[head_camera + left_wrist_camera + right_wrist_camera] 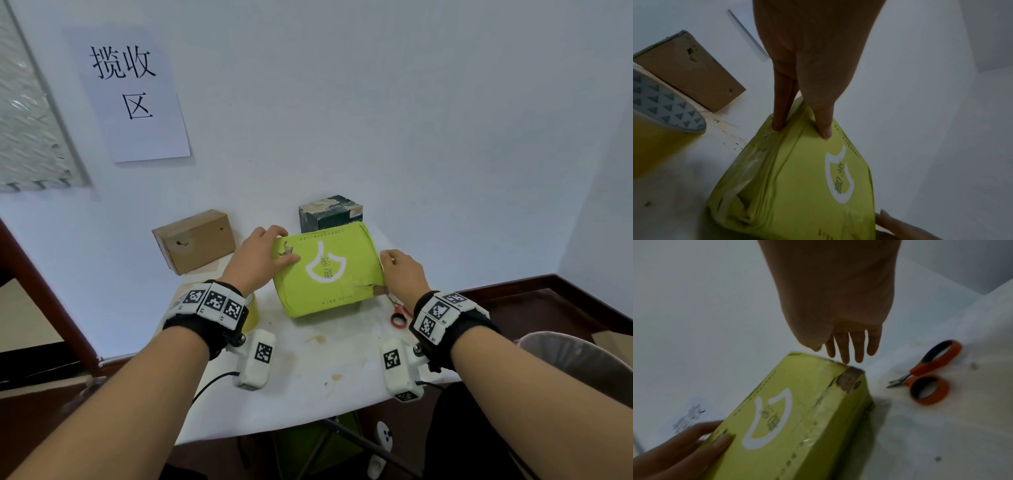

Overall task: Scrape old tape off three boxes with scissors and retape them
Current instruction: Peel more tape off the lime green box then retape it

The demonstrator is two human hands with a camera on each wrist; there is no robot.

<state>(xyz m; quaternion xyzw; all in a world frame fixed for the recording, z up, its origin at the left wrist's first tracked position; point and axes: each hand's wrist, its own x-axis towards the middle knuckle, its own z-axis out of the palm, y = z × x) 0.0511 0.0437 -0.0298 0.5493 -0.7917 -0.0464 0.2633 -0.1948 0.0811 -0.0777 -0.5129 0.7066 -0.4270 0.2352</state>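
Observation:
A lime-green box (329,270) (807,186) (797,410) with a white logo lies in the middle of the white table (301,404); old clear tape runs along its sides and one near-right corner is torn to brown card. My left hand (270,253) (801,129) grips its left end, thumb on top and fingers on the side. My right hand (394,263) (846,352) hovers at the box's right edge with straight fingers, holding nothing. Orange-handled scissors (399,315) (929,379) lie on the table just right of the box.
A brown cardboard box (195,241) (688,71) stands back left, a dark box (329,212) with scuffed top behind the green one. A yellow tape roll (251,310) (657,129) lies under my left wrist. A bin (575,359) stands at the right. The wall is close behind.

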